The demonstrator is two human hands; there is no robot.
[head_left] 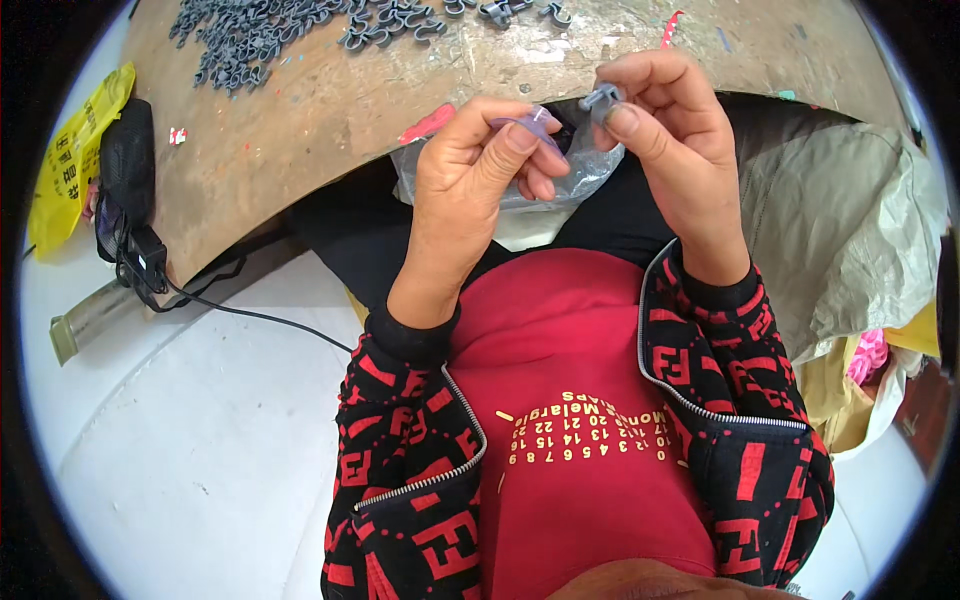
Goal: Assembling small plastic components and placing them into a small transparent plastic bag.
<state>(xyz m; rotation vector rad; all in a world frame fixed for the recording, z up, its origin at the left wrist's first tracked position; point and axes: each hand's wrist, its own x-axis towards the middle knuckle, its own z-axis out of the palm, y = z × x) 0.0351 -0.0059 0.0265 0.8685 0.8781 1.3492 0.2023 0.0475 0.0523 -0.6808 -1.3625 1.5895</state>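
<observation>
Nearest to us we see a red top under an open black-and-red zipped jacket (400,480), its sleeves running up to both hands. Our left hand (470,180) has its fingers curled narrow, thumb and forefinger pinching a small pale purple plastic piece (535,122). Just to the right, our right hand (665,140) pinches a small grey clip (602,97) between thumb and fingertips, held close to the purple piece; we cannot tell whether the two touch. Beneath both hands, on the lap, lies a clear plastic bag (590,170). Farther off stands a worn wooden table (330,110), with a heap of grey clips (270,35) at its far left. A yellow bag (75,160) sits far left, and crumpled sacks (850,230) lie at right.
</observation>
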